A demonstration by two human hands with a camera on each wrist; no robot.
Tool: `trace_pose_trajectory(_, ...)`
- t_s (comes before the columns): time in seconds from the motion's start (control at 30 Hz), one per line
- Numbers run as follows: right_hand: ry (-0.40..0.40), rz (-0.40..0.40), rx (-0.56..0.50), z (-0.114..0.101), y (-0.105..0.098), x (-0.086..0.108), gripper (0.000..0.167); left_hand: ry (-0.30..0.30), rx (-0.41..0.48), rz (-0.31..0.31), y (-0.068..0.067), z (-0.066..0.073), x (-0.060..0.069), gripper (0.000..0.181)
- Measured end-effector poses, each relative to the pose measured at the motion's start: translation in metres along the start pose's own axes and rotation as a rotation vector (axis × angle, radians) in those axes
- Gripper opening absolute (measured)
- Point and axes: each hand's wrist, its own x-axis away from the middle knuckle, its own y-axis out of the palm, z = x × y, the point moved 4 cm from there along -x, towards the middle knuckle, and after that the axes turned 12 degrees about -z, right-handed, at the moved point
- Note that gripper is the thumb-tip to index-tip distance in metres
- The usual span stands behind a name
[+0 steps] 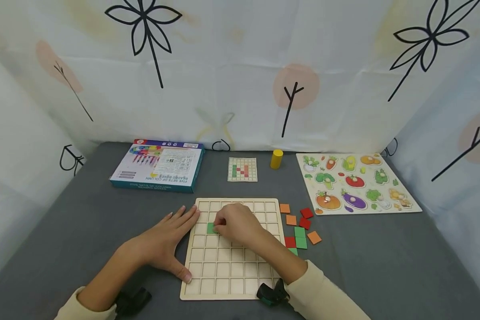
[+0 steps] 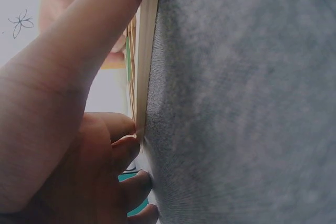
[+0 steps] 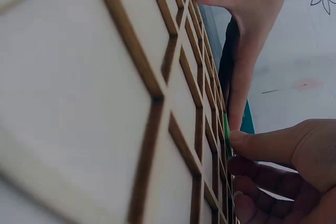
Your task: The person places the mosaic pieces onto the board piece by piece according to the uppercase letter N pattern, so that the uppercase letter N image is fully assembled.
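A wooden grid board [image 1: 218,284] lies flat on the grey table. My left hand [image 1: 164,244] rests at its left side, fingers spread, with the thumb on the lower left edge and fingertips by the upper left corner. Toward the board's upper left, my right hand [image 1: 240,224] holds a green square tile [image 1: 210,228] with curled fingers, at a cell. In the right wrist view the thumb touches this green tile [image 3: 227,128] low against the grid. The fingertips partly hide the tile in the head view.
Loose orange tiles [image 1: 314,238], red tiles [image 1: 306,213] and green tiles [image 1: 301,242] lie right of the board. Behind stand a teal box [image 1: 160,166], a small pattern card [image 1: 242,170] and a yellow cylinder [image 1: 276,159]. A vegetable picture board [image 1: 358,182] lies at the back right.
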Motion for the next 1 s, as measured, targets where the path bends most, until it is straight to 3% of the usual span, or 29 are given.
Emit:
trace_pose_trajectory(0.3,-0.057,0.037,-0.007,0.006,-0.01,0.031,0.011,-0.007,0.018,-0.008,0.0,-0.001,-0.001,0.143)
trace_pose_trajectory(0.7,0.081,-0.039,-0.072,0.065,-0.046,0.114,0.013,0.006,0.044,-0.011,0.001,-0.001,-0.002,0.143)
trace_pose_trajectory(0.87,0.162,-0.107,-0.168,0.088,-0.045,0.142,0.011,0.014,0.049,-0.007,0.0,0.0,-0.002,0.143)
trace_pose_trajectory(1.0,0.182,-0.109,-0.204,0.095,-0.041,0.151,0.017,0.011,0.045,-0.006,0.0,-0.002,-0.002,0.143)
